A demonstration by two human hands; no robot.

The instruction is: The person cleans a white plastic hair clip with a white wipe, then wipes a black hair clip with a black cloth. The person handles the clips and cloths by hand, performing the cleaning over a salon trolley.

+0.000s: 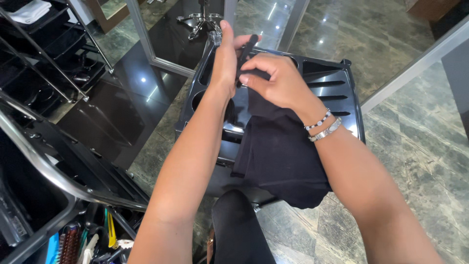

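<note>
Marble floor, green-grey and glossy, spreads under a black plastic trolley tray; one mirror frame leans behind it. One black cloth, soft and matte, hangs over the tray. Left hand has its fingers closed on the cloth's upper edge, and right hand pinches it just beside (two bracelets on that wrist).

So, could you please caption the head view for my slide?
Both hands, left hand and right hand, hold a black cloth over a black trolley.
</note>
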